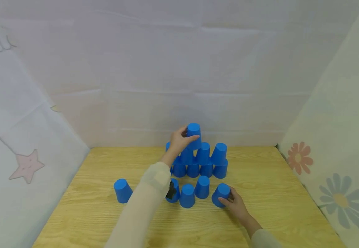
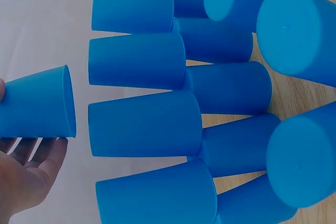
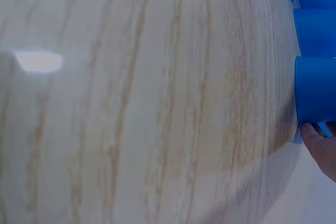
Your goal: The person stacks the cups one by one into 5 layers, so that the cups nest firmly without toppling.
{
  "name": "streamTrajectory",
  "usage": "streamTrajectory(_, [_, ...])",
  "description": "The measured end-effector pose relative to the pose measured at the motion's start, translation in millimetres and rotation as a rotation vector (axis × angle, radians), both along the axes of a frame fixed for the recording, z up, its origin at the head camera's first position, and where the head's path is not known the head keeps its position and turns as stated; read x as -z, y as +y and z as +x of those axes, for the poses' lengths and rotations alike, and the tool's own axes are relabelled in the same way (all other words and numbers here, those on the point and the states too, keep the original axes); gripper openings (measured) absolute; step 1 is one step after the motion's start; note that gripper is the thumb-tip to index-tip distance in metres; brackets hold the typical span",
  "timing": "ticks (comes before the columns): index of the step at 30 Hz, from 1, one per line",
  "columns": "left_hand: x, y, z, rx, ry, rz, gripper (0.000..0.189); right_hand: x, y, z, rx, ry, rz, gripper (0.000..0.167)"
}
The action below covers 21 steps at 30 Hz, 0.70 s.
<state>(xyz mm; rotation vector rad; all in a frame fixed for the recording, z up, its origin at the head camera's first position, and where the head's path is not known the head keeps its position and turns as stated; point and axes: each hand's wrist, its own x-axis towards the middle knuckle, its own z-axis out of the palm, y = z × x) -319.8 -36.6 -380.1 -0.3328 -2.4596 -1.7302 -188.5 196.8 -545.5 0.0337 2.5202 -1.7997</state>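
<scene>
My left hand (image 1: 178,142) holds an upside-down blue cup (image 1: 193,132) above the second row of a stack of blue cups (image 1: 219,154). In the left wrist view a gap shows between this held cup (image 2: 37,106) and the row of cups (image 2: 142,121) beneath it. At the front right, my right hand (image 1: 236,205) grips another upside-down blue cup (image 1: 220,194) on the table, thumb on its near side. The right wrist view shows only part of that hand (image 3: 323,153) at the cup (image 3: 317,90). My left forearm hides part of the stack's left end.
Between the stack and me, several more blue cups (image 1: 187,196) stand upside down on the wooden table (image 1: 260,186). One cup (image 1: 122,190) stands apart at the left. A pale cloth (image 1: 229,69) hangs behind the table and along both sides.
</scene>
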Motion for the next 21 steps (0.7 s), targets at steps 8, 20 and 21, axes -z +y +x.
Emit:
streamTrajectory(8, [4.2,6.0,-2.7,0.016,0.012,0.013,0.067,0.4,-2,-1.0,0.000,0.010,0.004,0.059])
streamTrajectory(20, [9.4,14.6,-9.0,0.006,-0.002,-0.040,0.064,1.2,0,-1.5,0.006,-0.002,0.020,0.060])
streamTrajectory(21, [9.9,15.2,-9.5,0.006,-0.003,-0.040,0.064,1.4,1,-1.4,0.008,-0.002,0.020,0.060])
